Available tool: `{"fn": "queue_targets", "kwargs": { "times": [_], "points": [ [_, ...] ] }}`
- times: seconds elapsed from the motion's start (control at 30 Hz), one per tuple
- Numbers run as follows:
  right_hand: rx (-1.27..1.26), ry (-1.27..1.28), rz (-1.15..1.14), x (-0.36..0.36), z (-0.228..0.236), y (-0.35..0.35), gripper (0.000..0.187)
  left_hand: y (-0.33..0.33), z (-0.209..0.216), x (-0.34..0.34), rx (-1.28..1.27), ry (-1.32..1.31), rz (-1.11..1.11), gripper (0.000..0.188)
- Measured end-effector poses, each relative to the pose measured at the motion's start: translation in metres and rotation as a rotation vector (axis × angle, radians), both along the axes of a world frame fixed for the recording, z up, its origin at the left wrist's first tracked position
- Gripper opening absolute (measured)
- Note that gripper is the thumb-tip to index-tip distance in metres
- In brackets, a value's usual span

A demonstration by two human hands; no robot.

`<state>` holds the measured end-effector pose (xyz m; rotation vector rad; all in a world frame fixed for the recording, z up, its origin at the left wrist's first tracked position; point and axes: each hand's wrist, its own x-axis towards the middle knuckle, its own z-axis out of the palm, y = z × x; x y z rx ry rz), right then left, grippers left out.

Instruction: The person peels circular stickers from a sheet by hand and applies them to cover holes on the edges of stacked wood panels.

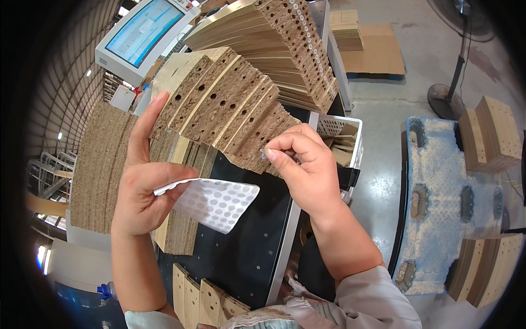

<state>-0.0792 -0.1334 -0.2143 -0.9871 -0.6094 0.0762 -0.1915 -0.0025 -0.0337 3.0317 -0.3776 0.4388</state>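
My left hand (145, 189) pinches a white sheet of round grey stickers (216, 203) between thumb and curled fingers. Its index finger stretches up along the left end of a stack of particleboard panels (222, 107), whose rough brown edges have drilled holes. At the near right corner of that stack, my right hand (307, 167) is closed in a pinch. A small pale sticker (263, 154) shows at its fingertips, against the board edge; the fingers partly hide it. Behind lies a larger fanned row of drilled panels (298, 46) with a line of white dots along their edges.
Black worktable (246, 233) beneath; more panels stand at left (101, 170) and near front (205, 299). A monitor (145, 35) is far left. To the right are a white basket of offcuts (356, 137), a blue pallet (438, 208) with boards, and a standing fan (446, 96).
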Motion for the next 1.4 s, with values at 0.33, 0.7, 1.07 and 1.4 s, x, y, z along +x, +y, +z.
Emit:
{"fn": "queue_targets", "kwargs": {
  "times": [0.33, 0.7, 1.07, 1.4],
  "points": [
    [-0.065, -0.055, -0.115, -0.006, -0.001, 0.01, 0.007, 0.001, 0.0, 0.0, -0.011, -0.015, -0.01, 0.009],
    [-0.09, -0.238, -0.403, -0.005, -0.004, 0.014, 0.016, 0.001, -0.002, -0.001, -0.04, -0.017, -0.02, 0.011],
    [0.175, 0.063, 0.006, -0.018, -0.001, 0.013, 0.018, 0.001, -0.002, -0.001, -0.048, -0.016, -0.008, 0.013],
    [0.044, -0.189, -0.25, -0.017, 0.009, 0.017, 0.017, 0.002, -0.003, -0.001, -0.042, -0.029, -0.007, 0.013]
  ]
}}
